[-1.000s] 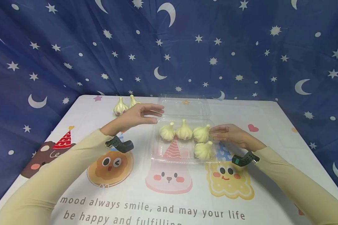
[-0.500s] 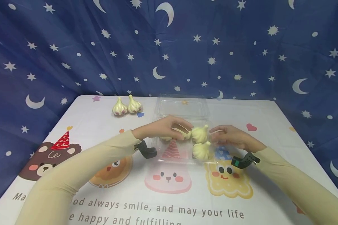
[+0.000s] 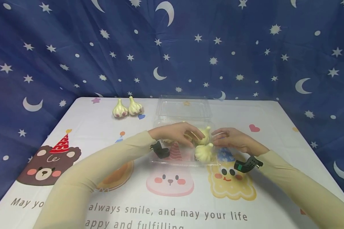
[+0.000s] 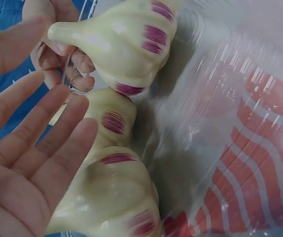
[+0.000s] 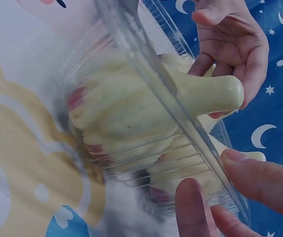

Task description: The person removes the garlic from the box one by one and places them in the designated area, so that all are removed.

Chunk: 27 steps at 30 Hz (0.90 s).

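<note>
A clear plastic box (image 3: 186,163) stands open at mid-table with several pale garlic bulbs in it. My left hand (image 3: 182,133) reaches over the back row, fingers spread and nearly straight, fingertips beside the back right garlic bulb (image 3: 207,132). It partly hides the bulbs on the left. Purple marks show on the bases of the garlic bulbs (image 4: 126,49) in the left wrist view. In front of that row lies another garlic bulb (image 3: 204,153). My right hand (image 3: 235,138) holds the box's right rim, with the thumb and fingers on either side of it.
The box's clear lid (image 3: 183,109) lies folded back behind it. Two garlic bulbs (image 3: 127,108) rest at the back left of the table, on a white printed tablecloth (image 3: 235,111). A blue star-and-moon curtain (image 3: 183,41) hangs behind.
My left hand has moved right and nearer, from beside the box's left edge to over the bulbs, and along the row to the right. The right hand has stayed at the rim.
</note>
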Available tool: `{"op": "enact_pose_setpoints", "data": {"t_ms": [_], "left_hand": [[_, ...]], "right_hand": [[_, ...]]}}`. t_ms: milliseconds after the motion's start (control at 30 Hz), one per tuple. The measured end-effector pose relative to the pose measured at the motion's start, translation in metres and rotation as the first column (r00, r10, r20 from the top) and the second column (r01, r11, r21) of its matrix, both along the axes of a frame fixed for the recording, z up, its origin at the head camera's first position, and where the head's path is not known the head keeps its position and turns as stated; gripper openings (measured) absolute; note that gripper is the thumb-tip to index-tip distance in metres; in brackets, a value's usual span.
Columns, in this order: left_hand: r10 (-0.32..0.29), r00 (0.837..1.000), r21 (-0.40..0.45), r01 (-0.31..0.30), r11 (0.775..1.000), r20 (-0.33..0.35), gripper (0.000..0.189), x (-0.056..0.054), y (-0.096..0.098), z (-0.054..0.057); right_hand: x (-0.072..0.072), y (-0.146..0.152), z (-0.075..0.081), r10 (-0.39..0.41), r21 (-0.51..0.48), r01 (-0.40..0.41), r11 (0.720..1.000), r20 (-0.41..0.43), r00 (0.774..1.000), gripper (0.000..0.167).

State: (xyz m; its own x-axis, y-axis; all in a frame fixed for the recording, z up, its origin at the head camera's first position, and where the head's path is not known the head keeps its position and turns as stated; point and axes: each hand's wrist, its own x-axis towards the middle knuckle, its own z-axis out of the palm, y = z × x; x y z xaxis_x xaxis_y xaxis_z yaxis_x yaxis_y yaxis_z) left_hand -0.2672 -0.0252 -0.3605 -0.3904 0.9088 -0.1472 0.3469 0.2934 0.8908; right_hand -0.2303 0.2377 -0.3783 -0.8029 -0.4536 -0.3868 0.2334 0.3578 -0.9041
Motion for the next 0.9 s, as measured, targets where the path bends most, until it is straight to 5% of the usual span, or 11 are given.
{"op": "enact_pose_setpoints", "data": {"t_ms": [167, 900], "left_hand": [[-0.024, 0.998, -0.044, 0.021, 0.999, -0.060, 0.052, 0.000, 0.006, -0.006], [-0.123, 0.989, -0.138, 0.110, 0.984, -0.087, 0.058, -0.001, 0.023, -0.013]], "right_hand": [[-0.001, -0.001, -0.001, -0.001, 0.008, 0.001, 1.000, 0.004, 1.000, 0.058], [-0.002, 0.000, -0.005, -0.002, 0.002, 0.002, 1.000, 0.003, 1.000, 0.057]]}}
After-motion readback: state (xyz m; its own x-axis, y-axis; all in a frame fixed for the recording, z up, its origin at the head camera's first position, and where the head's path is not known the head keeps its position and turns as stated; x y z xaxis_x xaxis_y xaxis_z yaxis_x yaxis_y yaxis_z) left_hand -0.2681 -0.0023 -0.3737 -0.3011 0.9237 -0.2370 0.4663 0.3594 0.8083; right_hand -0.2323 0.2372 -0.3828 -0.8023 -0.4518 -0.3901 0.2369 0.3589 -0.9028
